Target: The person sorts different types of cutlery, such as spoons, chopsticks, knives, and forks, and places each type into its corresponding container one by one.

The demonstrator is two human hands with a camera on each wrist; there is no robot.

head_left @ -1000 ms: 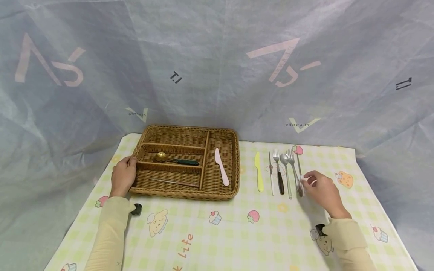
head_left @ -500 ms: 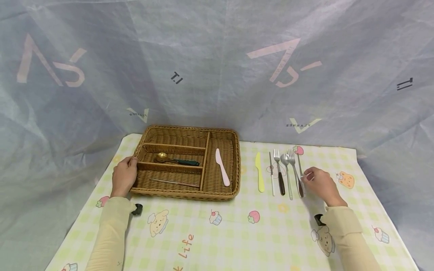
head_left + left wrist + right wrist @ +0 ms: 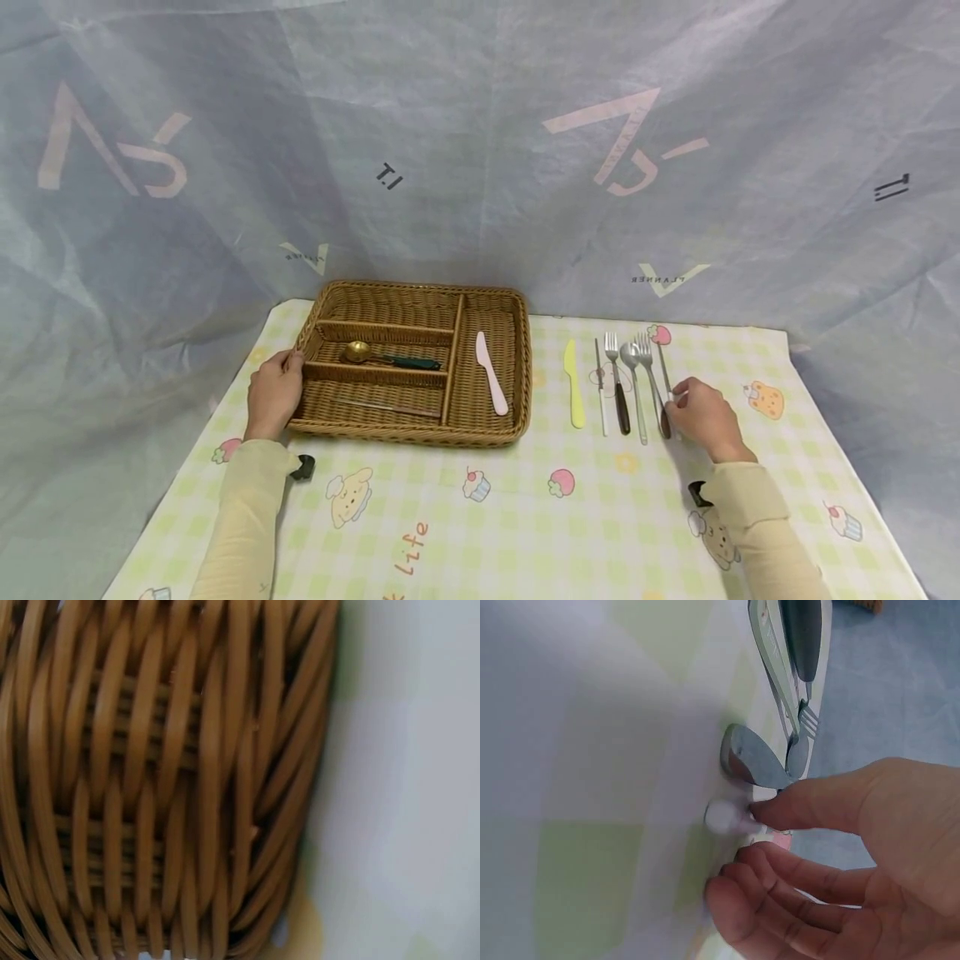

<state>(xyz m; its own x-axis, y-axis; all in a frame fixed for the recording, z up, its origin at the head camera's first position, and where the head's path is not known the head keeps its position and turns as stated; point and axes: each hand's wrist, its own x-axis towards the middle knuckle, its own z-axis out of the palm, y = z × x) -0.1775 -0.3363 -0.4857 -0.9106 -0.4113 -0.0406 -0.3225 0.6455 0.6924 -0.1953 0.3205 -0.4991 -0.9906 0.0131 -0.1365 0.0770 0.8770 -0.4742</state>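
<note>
My left hand (image 3: 274,395) grips the left rim of a woven brown cutlery basket (image 3: 517,367); its woven side (image 3: 150,742) fills much of the left wrist view. In the basket lie a gold spoon with a green handle (image 3: 358,350), a pink knife (image 3: 491,375) and a thin metal stick (image 3: 390,408). At the right end of the cutlery row, my right hand (image 3: 708,421) pinches a thin white-handled chopstick (image 3: 724,816) between thumb and fingers, low over the cloth. A fork (image 3: 651,367) lies just left of that hand, its rounded handle end (image 3: 754,757) beside my thumb.
Left of the fork lie a spoon (image 3: 632,371), a dark-handled fork (image 3: 619,387), another thin white-handled stick (image 3: 602,392) and a yellow knife (image 3: 573,387). A checked cloth (image 3: 495,542) covers the table. Behind hangs a grey curtain (image 3: 480,167).
My right hand and forearm have shifted slightly left, with the fingers closing in on the chopstick. My left hand stays on the basket rim, and the basket has not moved.
</note>
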